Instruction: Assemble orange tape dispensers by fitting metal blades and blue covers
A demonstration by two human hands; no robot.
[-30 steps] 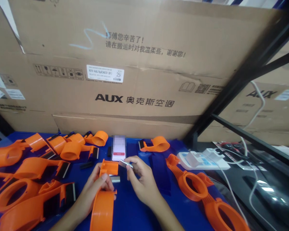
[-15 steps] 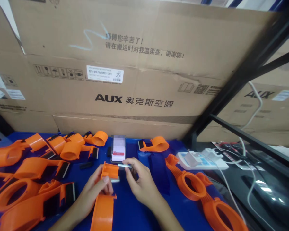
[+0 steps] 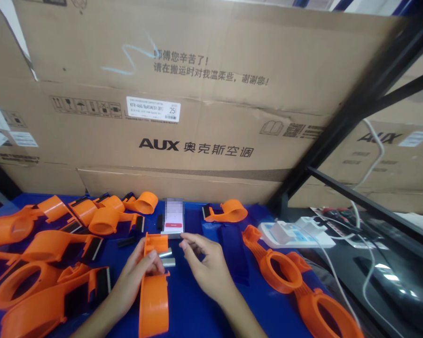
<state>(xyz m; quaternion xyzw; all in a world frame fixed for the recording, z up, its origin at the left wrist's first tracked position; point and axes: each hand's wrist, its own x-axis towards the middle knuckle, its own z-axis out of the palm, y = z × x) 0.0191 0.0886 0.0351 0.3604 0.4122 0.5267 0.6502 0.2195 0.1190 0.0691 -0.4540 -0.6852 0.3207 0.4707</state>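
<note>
My left hand (image 3: 146,265) is closed around an orange plastic tape dispenser (image 3: 154,305), its round hub toward me and its square head (image 3: 157,242) pointing away. Between thumb and fingertips, my right hand (image 3: 205,258) pinches one end of a thin metal blade (image 3: 171,235), just beyond the dispenser's head and at the near edge of a phone (image 3: 174,220). Two more metal strips (image 3: 168,262) show beside the left fingers. Whether the nearer ones touch the dispenser I cannot tell.
Several orange tape dispensers (image 3: 44,245) with black-and-metal ends crowd the left of the blue table; others (image 3: 280,271) lie at the right. One dispenser (image 3: 231,211) sits behind my right hand. A white power strip (image 3: 292,234) with cables and a black rack post (image 3: 324,131) stand right. Cardboard (image 3: 197,117) walls the back.
The blade in my right hand has shifted left and slightly up, in front of the phone. My left hand has tilted the dispenser, with its head slightly further left and up.
</note>
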